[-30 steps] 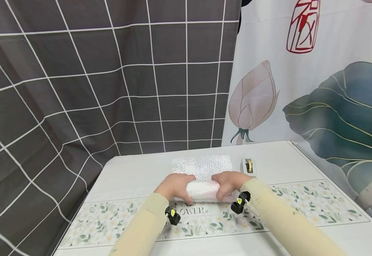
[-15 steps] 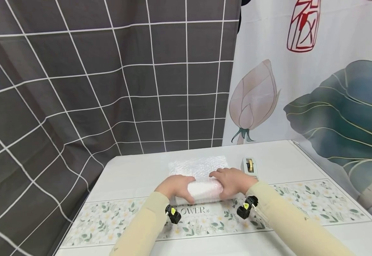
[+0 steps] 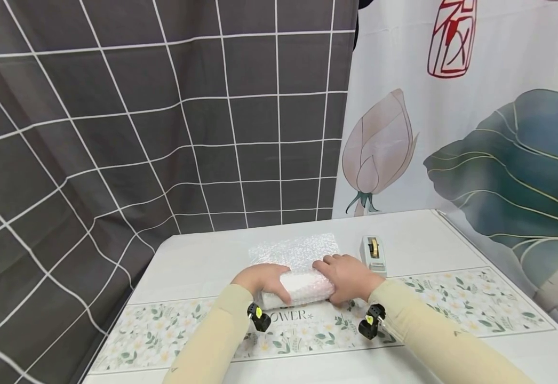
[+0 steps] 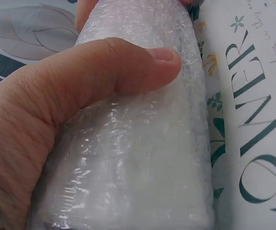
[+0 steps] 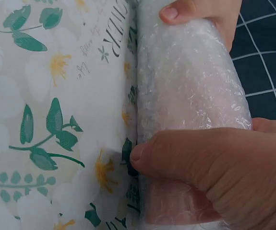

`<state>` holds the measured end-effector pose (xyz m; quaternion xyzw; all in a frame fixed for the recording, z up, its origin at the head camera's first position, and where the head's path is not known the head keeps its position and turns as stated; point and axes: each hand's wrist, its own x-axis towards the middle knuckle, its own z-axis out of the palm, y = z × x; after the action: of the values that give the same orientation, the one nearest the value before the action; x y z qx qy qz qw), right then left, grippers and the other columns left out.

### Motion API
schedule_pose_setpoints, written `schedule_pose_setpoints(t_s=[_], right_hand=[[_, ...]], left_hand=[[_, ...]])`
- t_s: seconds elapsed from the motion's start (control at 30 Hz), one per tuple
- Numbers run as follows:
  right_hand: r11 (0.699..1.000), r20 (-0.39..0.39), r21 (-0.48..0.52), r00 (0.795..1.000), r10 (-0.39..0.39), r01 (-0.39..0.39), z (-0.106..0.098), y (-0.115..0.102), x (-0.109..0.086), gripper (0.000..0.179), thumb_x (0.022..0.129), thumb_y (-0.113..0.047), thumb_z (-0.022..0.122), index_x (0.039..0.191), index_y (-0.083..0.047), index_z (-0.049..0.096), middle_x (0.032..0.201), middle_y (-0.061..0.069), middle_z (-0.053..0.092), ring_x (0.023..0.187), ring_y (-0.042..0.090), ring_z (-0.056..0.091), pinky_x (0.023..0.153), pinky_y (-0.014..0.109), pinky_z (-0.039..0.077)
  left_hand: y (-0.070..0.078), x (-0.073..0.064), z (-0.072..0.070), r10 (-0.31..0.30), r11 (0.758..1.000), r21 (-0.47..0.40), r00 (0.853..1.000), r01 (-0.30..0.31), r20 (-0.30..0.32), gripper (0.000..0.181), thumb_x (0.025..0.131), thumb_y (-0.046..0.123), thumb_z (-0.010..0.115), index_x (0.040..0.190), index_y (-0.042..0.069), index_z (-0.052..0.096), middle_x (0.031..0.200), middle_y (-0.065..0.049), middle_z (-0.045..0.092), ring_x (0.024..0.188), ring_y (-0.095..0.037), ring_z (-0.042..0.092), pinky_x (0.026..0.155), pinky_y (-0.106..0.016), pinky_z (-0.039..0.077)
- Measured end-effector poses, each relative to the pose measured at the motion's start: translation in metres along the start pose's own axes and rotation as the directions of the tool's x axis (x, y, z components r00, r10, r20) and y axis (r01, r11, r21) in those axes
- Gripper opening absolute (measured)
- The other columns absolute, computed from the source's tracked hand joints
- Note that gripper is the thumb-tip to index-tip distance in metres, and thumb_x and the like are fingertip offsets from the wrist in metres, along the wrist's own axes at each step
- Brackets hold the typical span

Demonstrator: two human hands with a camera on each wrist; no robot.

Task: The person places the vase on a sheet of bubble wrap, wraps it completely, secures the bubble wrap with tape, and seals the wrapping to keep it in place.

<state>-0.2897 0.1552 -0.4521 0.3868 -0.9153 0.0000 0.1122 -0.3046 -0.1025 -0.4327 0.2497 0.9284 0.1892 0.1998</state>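
Observation:
A roll-shaped bundle (image 3: 303, 288) in clear bubble wrap lies across the table, whitish on the left and pinkish toward the right; what is inside is blurred by the wrap. Beyond it a flat stretch of bubble wrap (image 3: 294, 250) spreads toward the back. My left hand (image 3: 262, 278) grips the left end, and in the left wrist view its thumb (image 4: 123, 67) lies across the top. At the right end my right hand (image 3: 348, 277) holds the bundle; the right wrist view has its thumb (image 5: 186, 155) wrapped over the near side. Most fingers are hidden behind the roll.
A white tape dispenser (image 3: 372, 255) with a yellowish roll stands just beyond my right hand. The white table (image 3: 202, 261) has a flower-printed band (image 3: 164, 330) along its front. A dark gridded curtain (image 3: 250, 122) and a lotus-printed curtain (image 3: 384, 80) hang behind.
The bundle has turned slightly, its right end now farther back. The flat wrap has shifted left and shows less. My right hand has shifted a little right, fingers farther over the roll.

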Motion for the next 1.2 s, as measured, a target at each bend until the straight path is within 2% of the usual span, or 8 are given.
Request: schedule_pose_setpoints(t_s=[0.17,0.3,0.43,0.63,0.83,0.97,1.03,1.2], right_hand=[[0.998,0.027,0.056,1.000,0.000,-0.002,0.001,0.003,0.005,0.078,0.053,-0.027,0.085,0.125,-0.014,0.058,0.098,0.000,0.062,0.080,0.019,0.061,0.075,0.040,0.056],[0.995,0.075,0.100,0.997,0.017,-0.025,-0.003,0.003,0.010,0.077,0.052,-0.025,0.085,0.123,-0.016,0.059,0.098,-0.002,0.063,0.082,0.017,0.061,0.075,0.038,0.055],[0.991,0.117,0.131,0.993,0.022,-0.037,-0.007,0.004,0.012,0.075,0.051,-0.024,0.085,0.121,-0.017,0.059,0.095,-0.004,0.062,0.080,0.015,0.061,0.073,0.037,0.055],[0.991,0.173,0.122,0.984,0.039,-0.060,-0.008,0.005,0.016,0.074,0.052,-0.026,0.086,0.120,-0.020,0.057,0.096,-0.005,0.062,0.081,0.013,0.061,0.073,0.035,0.055],[0.989,0.190,0.126,0.981,0.047,-0.071,-0.008,0.003,0.018,0.074,0.051,-0.025,0.086,0.119,-0.021,0.057,0.097,-0.005,0.063,0.082,0.013,0.061,0.074,0.035,0.055],[0.988,0.192,0.140,0.981,0.036,-0.063,-0.006,0.004,0.019,0.072,0.052,-0.025,0.086,0.117,-0.020,0.057,0.095,-0.005,0.063,0.080,0.014,0.061,0.073,0.036,0.055],[0.986,0.194,0.154,0.981,0.027,-0.058,-0.006,0.006,0.020,0.070,0.052,-0.026,0.086,0.116,-0.019,0.057,0.093,-0.006,0.063,0.079,0.014,0.061,0.072,0.036,0.055],[0.969,0.251,0.225,0.967,0.047,-0.105,-0.007,0.008,0.024,0.061,0.052,-0.023,0.084,0.107,-0.021,0.057,0.086,-0.010,0.061,0.074,0.011,0.057,0.070,0.035,0.053]], left_hand=[[-0.002,0.000,0.000,-0.035,0.999,-0.028,0.999,0.035,-0.005,0.071,0.061,0.041,0.086,0.125,0.020,0.065,0.099,0.011,0.066,0.091,-0.010,0.061,0.092,-0.036,0.050],[0.000,-0.002,-0.003,-0.107,0.994,-0.001,0.994,0.107,-0.017,0.095,0.062,0.050,0.086,0.142,0.012,0.054,0.117,0.003,0.067,0.107,-0.018,0.062,0.101,-0.042,0.048],[0.002,-0.003,-0.003,-0.155,0.988,0.008,0.988,0.155,-0.015,0.107,0.063,0.055,0.085,0.150,0.007,0.045,0.135,-0.006,0.062,0.124,-0.025,0.058,0.107,-0.044,0.043],[0.007,-0.007,-0.003,-0.222,0.975,-0.003,0.975,0.222,-0.020,0.111,0.063,0.057,0.084,0.152,0.004,0.043,0.146,-0.011,0.054,0.134,-0.030,0.051,0.111,-0.046,0.040],[0.011,-0.011,-0.002,-0.277,0.961,-0.031,0.960,0.276,-0.041,0.112,0.061,0.055,0.086,0.151,0.002,0.044,0.145,-0.015,0.055,0.131,-0.033,0.053,0.110,-0.048,0.041],[0.012,-0.014,-0.002,-0.281,0.957,0.054,0.956,0.286,-0.084,0.113,0.060,0.063,0.084,0.151,0.007,0.046,0.143,-0.012,0.058,0.129,-0.033,0.055,0.107,-0.048,0.044],[0.011,-0.014,-0.002,-0.264,0.955,0.110,0.958,0.275,-0.109,0.109,0.060,0.066,0.083,0.147,0.010,0.050,0.133,-0.010,0.065,0.119,-0.030,0.061,0.101,-0.046,0.048],[0.009,-0.015,-0.002,-0.150,0.958,0.220,0.975,0.185,-0.165,0.092,0.062,0.066,0.084,0.137,0.019,0.058,0.118,-0.004,0.068,0.106,-0.025,0.064,0.091,-0.045,0.052]])
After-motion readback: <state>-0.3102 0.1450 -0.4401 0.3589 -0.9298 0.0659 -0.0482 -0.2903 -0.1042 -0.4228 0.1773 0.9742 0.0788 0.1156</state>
